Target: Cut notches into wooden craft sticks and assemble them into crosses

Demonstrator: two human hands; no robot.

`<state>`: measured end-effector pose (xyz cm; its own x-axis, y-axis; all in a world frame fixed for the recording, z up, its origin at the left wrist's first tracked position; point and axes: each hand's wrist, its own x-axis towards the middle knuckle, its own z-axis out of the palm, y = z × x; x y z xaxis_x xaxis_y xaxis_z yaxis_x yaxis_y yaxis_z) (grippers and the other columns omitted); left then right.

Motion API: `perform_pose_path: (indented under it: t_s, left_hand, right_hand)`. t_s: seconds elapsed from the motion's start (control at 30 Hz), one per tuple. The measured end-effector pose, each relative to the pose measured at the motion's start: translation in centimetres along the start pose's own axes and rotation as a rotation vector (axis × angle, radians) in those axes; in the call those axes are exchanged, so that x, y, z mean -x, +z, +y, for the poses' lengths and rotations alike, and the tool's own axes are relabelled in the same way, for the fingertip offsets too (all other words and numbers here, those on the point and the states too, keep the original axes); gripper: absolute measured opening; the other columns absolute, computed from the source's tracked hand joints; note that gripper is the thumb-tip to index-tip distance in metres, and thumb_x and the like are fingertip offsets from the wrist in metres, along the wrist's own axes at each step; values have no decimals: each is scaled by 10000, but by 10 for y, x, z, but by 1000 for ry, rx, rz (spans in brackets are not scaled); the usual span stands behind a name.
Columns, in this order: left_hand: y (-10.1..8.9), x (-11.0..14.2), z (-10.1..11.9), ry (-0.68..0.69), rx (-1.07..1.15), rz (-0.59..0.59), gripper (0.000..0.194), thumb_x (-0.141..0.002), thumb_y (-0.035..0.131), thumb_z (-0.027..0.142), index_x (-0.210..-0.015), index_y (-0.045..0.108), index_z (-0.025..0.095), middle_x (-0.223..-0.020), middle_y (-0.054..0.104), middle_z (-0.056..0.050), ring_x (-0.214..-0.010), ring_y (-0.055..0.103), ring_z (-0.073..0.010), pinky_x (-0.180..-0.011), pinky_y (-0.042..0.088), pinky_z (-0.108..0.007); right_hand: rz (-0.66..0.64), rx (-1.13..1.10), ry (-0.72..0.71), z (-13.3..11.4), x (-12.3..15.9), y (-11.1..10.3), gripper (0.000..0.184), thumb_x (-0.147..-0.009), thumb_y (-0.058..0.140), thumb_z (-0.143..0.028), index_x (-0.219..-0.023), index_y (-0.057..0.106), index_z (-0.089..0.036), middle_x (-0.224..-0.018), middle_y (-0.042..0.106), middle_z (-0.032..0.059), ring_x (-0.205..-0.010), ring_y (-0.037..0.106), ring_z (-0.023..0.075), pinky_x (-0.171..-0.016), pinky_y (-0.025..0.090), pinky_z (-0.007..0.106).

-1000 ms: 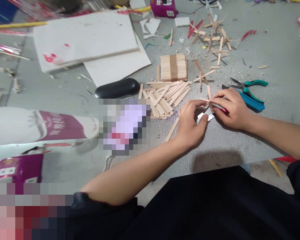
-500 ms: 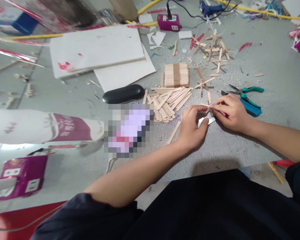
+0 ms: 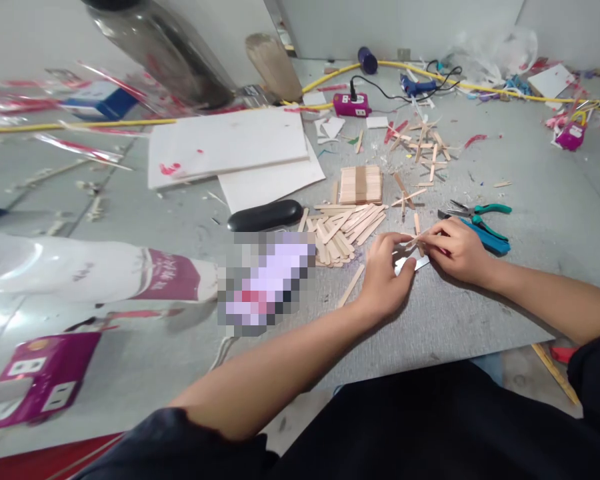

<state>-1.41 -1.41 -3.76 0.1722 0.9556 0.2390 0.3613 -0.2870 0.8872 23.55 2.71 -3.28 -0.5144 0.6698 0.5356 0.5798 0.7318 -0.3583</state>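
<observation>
My left hand point(image 3: 386, 275) rests on the table, its forefinger and thumb curled around the left side of a small star of crossed craft sticks point(image 3: 417, 225). From the other side, my right hand point(image 3: 459, 252) pinches the same star at its middle. Something reddish shows beneath the right fingers, too hidden to name. Under the star lies a flat, shiny white piece point(image 3: 421, 263). Another craft-stick star point(image 3: 405, 197) sits just beyond the hands. To their left spreads a pile of loose craft sticks point(image 3: 337, 239), with a banded bundle of sticks point(image 3: 361, 185) behind it.
Green-handled pliers point(image 3: 493, 209) and a blue-handled tool point(image 3: 490, 239) lie beyond my right hand. Further back are more stick stars point(image 3: 433, 150), a blue glue gun point(image 3: 417, 85) and a purple power strip point(image 3: 351, 105). Leftward are a black case point(image 3: 265, 215), white boards point(image 3: 240, 137) and a white bottle point(image 3: 115, 273).
The view has tilted up, so the table's back and wall now show and everything sits lower in the picture. Both hands keep nearly the same hold on the stick star.
</observation>
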Motion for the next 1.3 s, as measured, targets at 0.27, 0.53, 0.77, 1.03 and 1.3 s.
perform_pose_path:
  t_s: [0.27, 0.53, 0.77, 1.03, 1.3]
  left_hand:
    - [5, -1, -2, 30, 63, 66, 320, -1027, 721, 159, -1329, 730, 262, -1387, 755, -130, -1297, 771, -294, -1087, 719, -523]
    - [7, 1, -6, 44, 96, 127, 343, -1010, 739, 136, -1325, 739, 272, -1412, 724, -124, -1369, 733, -295, -1095, 704, -504]
    - [9, -3, -4, -51, 114, 166, 309, -987, 724, 105, -1258, 721, 253, -1362, 701, -119, -1292, 722, -277, -1085, 678, -491]
    - [15, -9, -4, -79, 144, 161, 284, -977, 731, 93, -1209, 711, 257, -1371, 690, -112, -1282, 711, -282, -1171, 638, -537]
    - [18, -12, -2, -91, 172, 163, 282, -981, 715, 72, -1196, 719, 256, -1358, 680, -108, -1266, 712, -271, -1152, 647, -515]
  right_hand:
    - [-7, 18, -10, 4, 4, 3, 293, -1237, 675, -365, -1337, 936, -277, -1103, 832, 104, -979, 697, 279, -874, 564, 458]
    - [33, 3, -5, 9, 5, 3, 331, -1245, 649, -383, -1333, 949, -273, -1110, 832, 111, -976, 729, 269, -836, 590, 437]
    - [137, 8, 108, 10, -1, -10, 354, -1228, 633, -327, -1390, 947, -343, -1097, 814, 81, -946, 762, 246, -812, 641, 428]
    - [214, 294, 488, 96, -57, -79, 395, -1123, 632, -359, -1297, 972, -259, -1142, 808, 130, -880, 684, 271, -836, 582, 477]
    - [-49, 442, 651, 154, -93, -57, 379, -1078, 654, -274, -1251, 989, -239, -1198, 842, 168, -1109, 730, 346, -883, 530, 433]
